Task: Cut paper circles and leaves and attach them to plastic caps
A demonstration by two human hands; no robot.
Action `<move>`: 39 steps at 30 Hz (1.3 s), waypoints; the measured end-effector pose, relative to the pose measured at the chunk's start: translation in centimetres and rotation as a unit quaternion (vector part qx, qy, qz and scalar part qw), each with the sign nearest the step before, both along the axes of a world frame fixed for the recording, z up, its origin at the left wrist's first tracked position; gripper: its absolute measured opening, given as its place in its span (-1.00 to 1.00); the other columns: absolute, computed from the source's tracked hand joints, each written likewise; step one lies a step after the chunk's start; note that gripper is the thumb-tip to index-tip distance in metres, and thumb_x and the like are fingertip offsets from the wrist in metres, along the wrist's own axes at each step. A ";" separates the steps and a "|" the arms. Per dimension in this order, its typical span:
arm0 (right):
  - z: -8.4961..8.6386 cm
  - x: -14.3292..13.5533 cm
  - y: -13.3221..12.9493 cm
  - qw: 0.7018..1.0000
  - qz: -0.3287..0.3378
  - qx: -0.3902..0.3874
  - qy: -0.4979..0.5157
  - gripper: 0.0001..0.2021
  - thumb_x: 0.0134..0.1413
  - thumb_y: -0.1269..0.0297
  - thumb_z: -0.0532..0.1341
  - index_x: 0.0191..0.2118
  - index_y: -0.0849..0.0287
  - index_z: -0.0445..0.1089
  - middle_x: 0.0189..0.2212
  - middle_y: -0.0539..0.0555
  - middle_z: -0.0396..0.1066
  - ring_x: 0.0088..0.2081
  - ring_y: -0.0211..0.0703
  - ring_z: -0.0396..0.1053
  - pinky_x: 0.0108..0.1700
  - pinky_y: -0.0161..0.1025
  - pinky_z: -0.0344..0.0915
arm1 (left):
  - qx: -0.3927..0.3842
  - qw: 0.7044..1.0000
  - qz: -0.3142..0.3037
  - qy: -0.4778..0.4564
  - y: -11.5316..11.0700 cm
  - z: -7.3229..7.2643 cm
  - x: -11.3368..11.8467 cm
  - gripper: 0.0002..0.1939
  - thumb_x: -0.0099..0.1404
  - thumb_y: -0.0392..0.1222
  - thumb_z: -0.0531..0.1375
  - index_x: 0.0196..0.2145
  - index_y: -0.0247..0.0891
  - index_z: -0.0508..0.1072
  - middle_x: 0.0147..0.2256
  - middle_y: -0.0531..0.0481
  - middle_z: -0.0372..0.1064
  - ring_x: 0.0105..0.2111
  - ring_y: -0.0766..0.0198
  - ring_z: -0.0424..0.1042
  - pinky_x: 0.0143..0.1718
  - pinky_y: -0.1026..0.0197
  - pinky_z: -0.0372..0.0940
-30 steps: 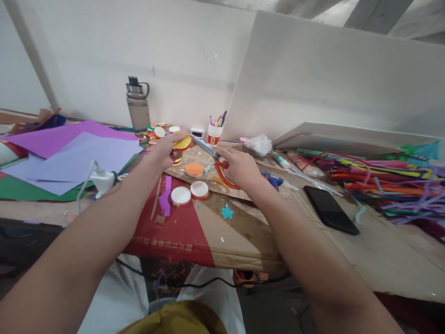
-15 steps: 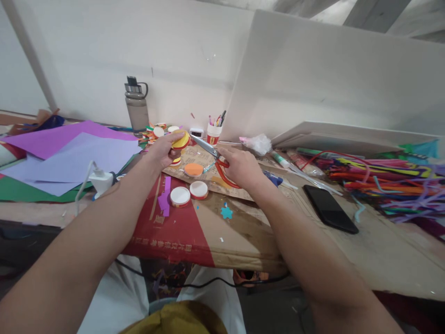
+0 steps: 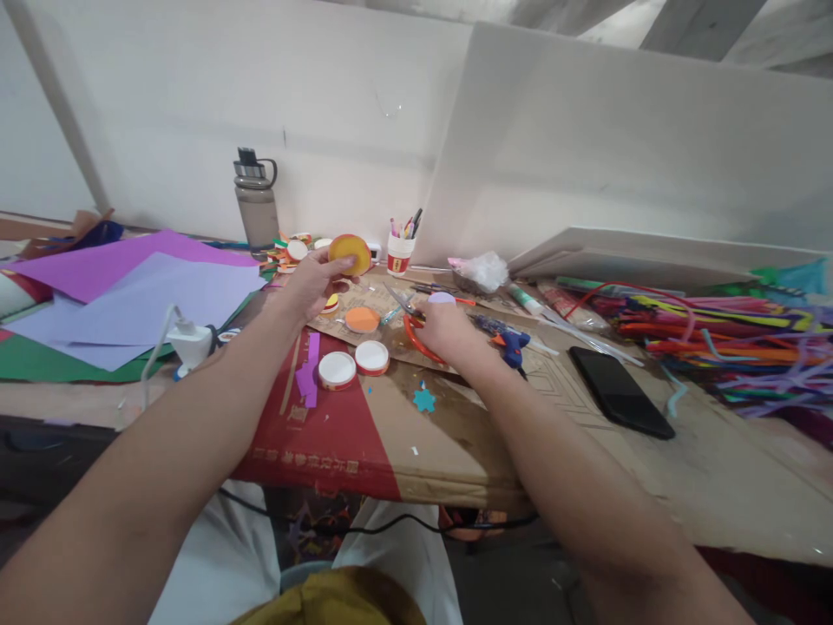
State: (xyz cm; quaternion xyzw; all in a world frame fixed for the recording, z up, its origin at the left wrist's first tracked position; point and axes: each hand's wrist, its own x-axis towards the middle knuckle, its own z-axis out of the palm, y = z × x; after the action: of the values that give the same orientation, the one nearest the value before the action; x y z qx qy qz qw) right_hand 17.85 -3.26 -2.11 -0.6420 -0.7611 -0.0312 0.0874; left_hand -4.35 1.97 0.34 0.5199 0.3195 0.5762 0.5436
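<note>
My left hand (image 3: 313, 285) is closed on a round yellow disc with a red edge (image 3: 346, 250), its flat face tilted toward me. My right hand (image 3: 450, 330) is wrapped round the red-handled scissors (image 3: 416, 335), low over the cardboard, blades pointing away to the left. The blades are apart from the disc. An orange disc (image 3: 363, 319) lies between my hands. Nearer me sit two white-topped round discs (image 3: 337, 370) with red sides. Beside them are purple paper scraps (image 3: 307, 378) and a teal flower-shaped cutout (image 3: 424, 399). A lilac disc (image 3: 442, 298) shows behind my right hand.
A bottle (image 3: 255, 204) and a pen cup (image 3: 399, 252) stand at the back. Coloured sheets (image 3: 149, 299) and a white plug (image 3: 188, 338) lie left. To the right are a blue glue gun (image 3: 513, 345), a phone (image 3: 619, 391) and bundled pipe cleaners (image 3: 709, 347).
The scissors have moved away from the yellow disc, down toward the cardboard. My left hand has turned the disc and shifted it slightly right. The glue gun and lilac disc now show more.
</note>
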 end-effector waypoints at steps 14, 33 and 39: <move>-0.1 -1.5 -0.7 0.998 -0.033 -0.034 0.033 -0.66 0.24 0.23 0.08 0.04 0.23 0.40 -0.08 0.29 0.53 -0.06 0.13 0.50 -0.13 -0.15 0.35 | 0.006 0.995 0.023 0.094 0.5 -1.8 0.9 -0.68 -0.05 -0.23 0.37 -0.27 -0.30 0.54 -0.32 -0.06 0.52 -0.40 0.32 0.48 -0.53 0.40 0.22; -0.6 -1.4 -0.8 0.997 -0.040 -0.050 0.030 -0.63 0.23 0.26 0.10 0.12 0.25 0.33 -0.06 0.31 0.52 -0.05 0.09 0.50 -0.16 -0.20 0.34 | 0.154 0.942 0.110 0.277 -0.1 -2.3 1.5 -0.80 -0.02 -0.41 0.17 -0.40 -0.25 0.50 -0.42 0.04 0.44 -0.49 0.32 0.35 -0.46 0.26 0.30; -0.1 -1.4 -0.9 0.996 -0.031 -0.083 0.001 -0.65 0.23 0.28 0.12 0.07 0.34 0.36 -0.07 0.37 0.51 -0.02 0.15 0.50 -0.13 -0.14 0.38 | 0.140 0.948 0.097 0.270 0.0 -3.2 1.6 -0.79 0.05 -0.29 0.20 -0.30 -0.26 0.51 -0.36 0.03 0.46 -0.46 0.32 0.38 -0.46 0.28 0.34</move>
State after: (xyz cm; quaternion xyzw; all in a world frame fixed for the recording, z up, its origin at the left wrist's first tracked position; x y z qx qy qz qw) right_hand 16.43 -4.15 -2.21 -0.6704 -0.7406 0.0294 0.0335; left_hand -2.74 2.01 -2.84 0.6933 0.4195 0.5034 0.3000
